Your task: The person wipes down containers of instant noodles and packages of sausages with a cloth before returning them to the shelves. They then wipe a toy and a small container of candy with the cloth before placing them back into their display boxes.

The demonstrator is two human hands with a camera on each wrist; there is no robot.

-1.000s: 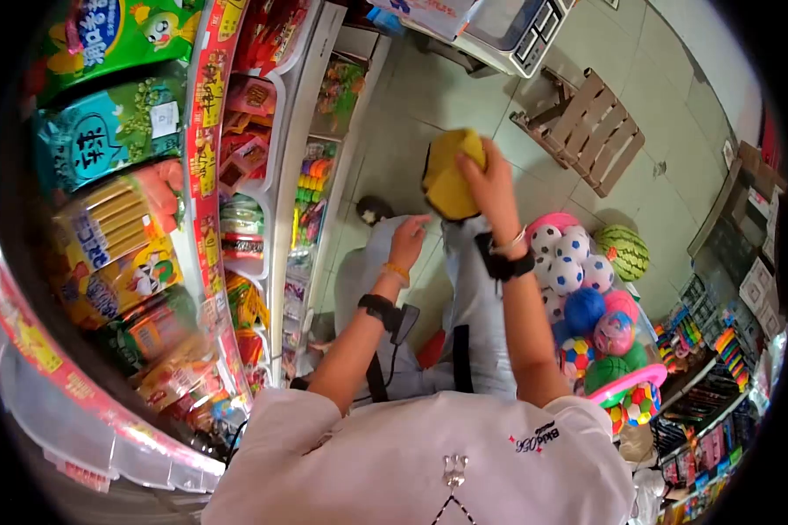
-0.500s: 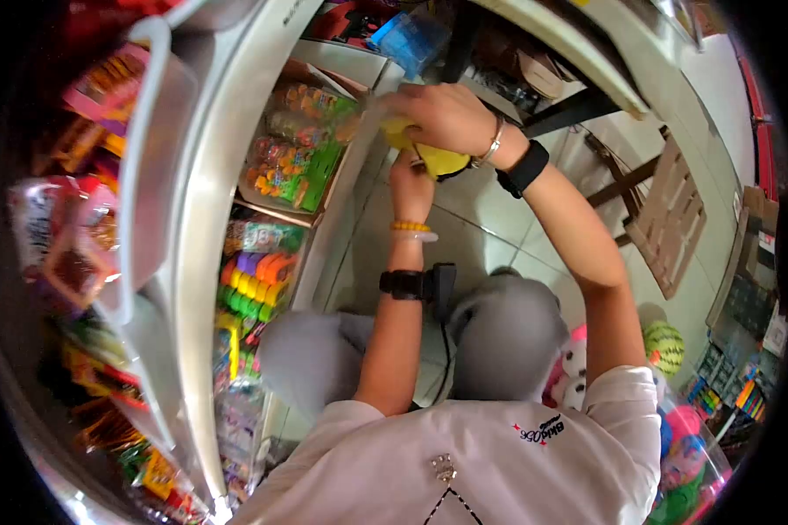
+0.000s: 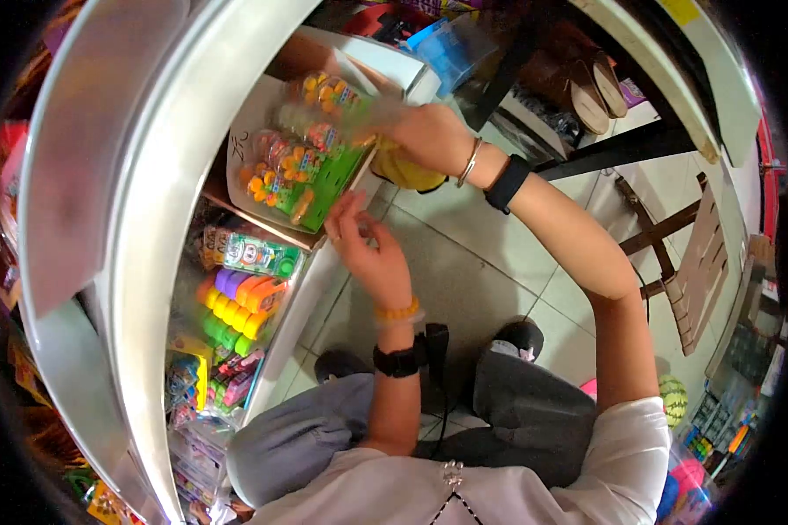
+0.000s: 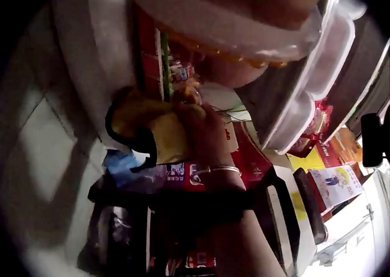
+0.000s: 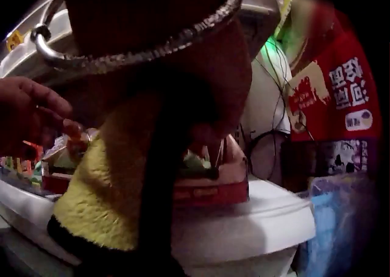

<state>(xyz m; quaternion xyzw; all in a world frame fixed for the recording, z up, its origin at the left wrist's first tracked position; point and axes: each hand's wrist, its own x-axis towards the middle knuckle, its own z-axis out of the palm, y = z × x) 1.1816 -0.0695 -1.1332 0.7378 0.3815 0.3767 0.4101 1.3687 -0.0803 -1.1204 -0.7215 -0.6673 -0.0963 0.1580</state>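
Note:
A yellow cloth (image 3: 404, 171) with black edging hangs from my right hand (image 3: 431, 138), which grips it at the front edge of a low shelf. In the right wrist view the fuzzy cloth (image 5: 106, 191) shows large, and the left wrist view shows the right hand (image 4: 210, 137) around its upper part. Beside the cloth stands an open cardboard box (image 3: 263, 226) of small clear packs with orange and green parts. My left hand (image 3: 373, 258), fingers loosely bent, is beside the box's near corner and holds nothing.
Colourful ring-shaped toys (image 3: 236, 306) and other packs line the low shelf nearer to me. A white upper shelf edge (image 3: 153, 201) curves over the left side. Behind are a blue plastic bag (image 3: 451, 57) and a dark table leg (image 3: 587, 150). A slatted wooden stool (image 3: 705, 262) stands right.
My body has lowered and turned toward the low shelf. The right hand has carried the cloth forward to the box's edge. The left hand, near the cloth half a second ago, has drawn back.

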